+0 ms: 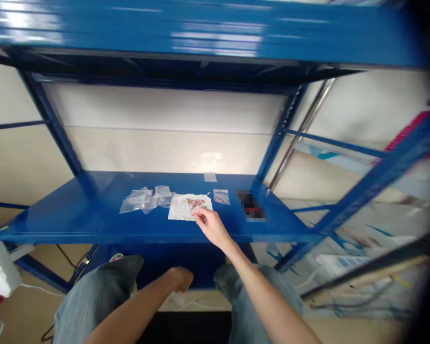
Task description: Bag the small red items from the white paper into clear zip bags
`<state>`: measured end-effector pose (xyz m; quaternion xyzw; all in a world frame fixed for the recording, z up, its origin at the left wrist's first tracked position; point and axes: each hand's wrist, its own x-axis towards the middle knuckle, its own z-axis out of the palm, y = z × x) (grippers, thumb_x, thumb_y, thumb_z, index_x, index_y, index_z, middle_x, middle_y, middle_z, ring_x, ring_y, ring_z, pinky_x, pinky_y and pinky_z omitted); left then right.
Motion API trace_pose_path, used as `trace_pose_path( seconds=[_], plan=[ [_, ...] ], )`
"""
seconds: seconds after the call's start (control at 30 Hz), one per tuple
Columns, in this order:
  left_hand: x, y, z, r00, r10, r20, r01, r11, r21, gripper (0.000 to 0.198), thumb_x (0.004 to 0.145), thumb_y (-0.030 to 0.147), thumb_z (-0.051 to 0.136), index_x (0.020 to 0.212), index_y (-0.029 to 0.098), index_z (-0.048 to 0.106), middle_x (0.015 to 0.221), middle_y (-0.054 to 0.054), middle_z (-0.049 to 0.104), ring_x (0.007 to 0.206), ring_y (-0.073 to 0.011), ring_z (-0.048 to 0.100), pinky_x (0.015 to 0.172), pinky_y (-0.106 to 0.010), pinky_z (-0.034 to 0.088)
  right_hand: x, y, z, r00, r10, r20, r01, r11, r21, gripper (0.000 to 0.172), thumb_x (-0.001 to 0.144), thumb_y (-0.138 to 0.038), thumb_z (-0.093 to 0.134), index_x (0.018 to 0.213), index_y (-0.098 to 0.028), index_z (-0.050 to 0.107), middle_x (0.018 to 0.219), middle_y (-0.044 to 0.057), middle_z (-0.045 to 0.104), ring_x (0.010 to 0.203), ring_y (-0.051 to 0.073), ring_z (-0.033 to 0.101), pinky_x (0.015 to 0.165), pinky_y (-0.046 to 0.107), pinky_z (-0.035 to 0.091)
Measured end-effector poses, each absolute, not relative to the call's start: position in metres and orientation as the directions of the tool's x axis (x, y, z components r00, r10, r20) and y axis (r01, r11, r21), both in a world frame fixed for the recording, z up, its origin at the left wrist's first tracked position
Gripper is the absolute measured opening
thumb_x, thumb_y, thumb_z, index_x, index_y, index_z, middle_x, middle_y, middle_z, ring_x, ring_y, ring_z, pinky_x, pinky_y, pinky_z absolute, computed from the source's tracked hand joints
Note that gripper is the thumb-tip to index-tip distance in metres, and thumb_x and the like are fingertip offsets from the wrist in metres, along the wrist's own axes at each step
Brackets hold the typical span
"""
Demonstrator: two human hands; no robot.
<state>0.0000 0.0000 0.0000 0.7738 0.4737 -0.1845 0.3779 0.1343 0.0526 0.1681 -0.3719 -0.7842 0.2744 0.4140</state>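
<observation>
My right hand point(210, 225) is over the front right edge of a white cloth or sheet point(177, 209), thumb and fingers pinched together. Anything between the fingertips is too small to make out. Small reddish and multicoloured pieces point(195, 203) lie in a loose pile on the white sheet, just beyond the fingertips. Below the front edge of the blue shelf, my left hand point(181, 278) is curled between my knees. Its fingers are mostly hidden; a pale, see-through bit point(178, 299) shows beneath it, perhaps plastic.
Clear plastic bags point(141, 199) lie left of the sheet. To its right is a small zip bag point(221, 196) with coloured bits inside; another small bag point(210, 177) lies behind. A dark, blurred-out object point(250, 204) rests farther right. Blue rack posts point(277, 134) frame the shelf point(103, 224).
</observation>
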Motion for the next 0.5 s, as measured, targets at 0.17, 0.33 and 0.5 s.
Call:
trace_pose_path(
  seconds=[0.17, 0.33, 0.5],
  plan=[
    [0.002, -0.028, 0.082, 0.644, 0.444, -0.623, 0.761, -0.292, 0.579, 0.022, 0.050, 0.008, 0.063, 0.066, 0.022, 0.070, 0.052, 0.002, 0.060, 0.050, -0.0203, 0.056, 0.050, -0.031, 0.044, 0.141, 0.052, 0.175, -0.440, 0.826, 0.352, 0.201, 0.473, -0.858, 0.028, 0.095, -0.044, 0.060, 0.100, -0.019, 0.072, 0.090, 0.005, 0.071, 0.075, 0.017, 0.062, 0.067, 0.027, 0.048],
    [-0.042, -0.029, 0.199, 0.762, 0.632, -0.141, 0.380, -0.259, 0.888, 0.044, 0.071, 0.014, 0.056, 0.113, 0.023, 0.067, 0.070, 0.002, 0.065, 0.054, -0.0129, 0.051, 0.050, -0.021, 0.037, 0.146, 0.053, 0.191, -0.612, 0.767, 0.193, -0.010, 0.237, -0.972, 0.055, 0.091, -0.069, 0.056, 0.105, -0.019, 0.071, 0.084, 0.005, 0.070, 0.072, 0.016, 0.065, 0.065, 0.027, 0.051],
    [-0.068, 0.024, 0.242, 0.515, 0.812, 0.273, 0.513, -0.547, 0.661, 0.023, 0.083, 0.015, 0.053, 0.099, 0.020, 0.068, 0.082, -0.003, 0.068, 0.070, -0.0167, 0.059, 0.066, -0.027, 0.046, 0.134, 0.063, 0.183, -0.612, 0.774, 0.161, -0.049, 0.167, -0.985, 0.054, 0.084, -0.071, 0.065, 0.100, -0.020, 0.072, 0.080, 0.004, 0.070, 0.067, 0.017, 0.066, 0.063, 0.030, 0.056]
  ],
)
